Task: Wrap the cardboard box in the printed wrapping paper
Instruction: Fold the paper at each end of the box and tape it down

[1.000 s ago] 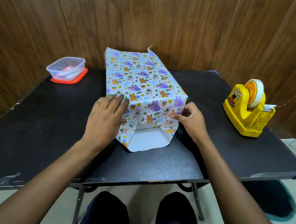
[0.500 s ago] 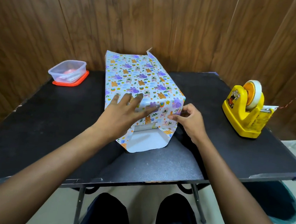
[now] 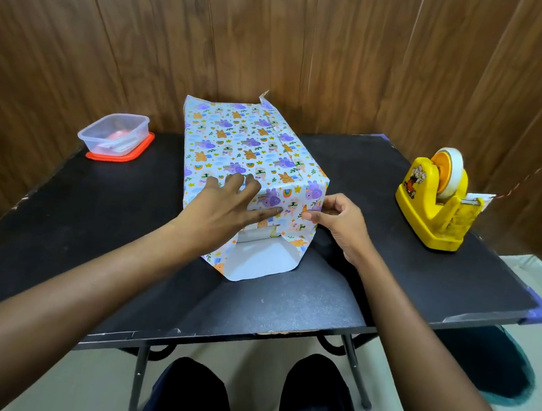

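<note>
Two hands at the near end: left hand [image 3: 230,201] flat, pressing the wrapping paper [image 3: 246,142]; right hand [image 3: 338,222] pinching its right fold. Thin, tearable stuff, I reckon, so hold it by the creases.

Soft, even, fairly bright indoor light. A pale sheen lies on the matte black tabletop [image 3: 268,309] toward 6 o'clock. Wide-angle distortion slants the brown wood-panel wall [image 3: 113,38] at 9 and 3 o'clock.

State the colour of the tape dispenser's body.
The plastic tape dispenser is yellow; the head view shows it.
</note>
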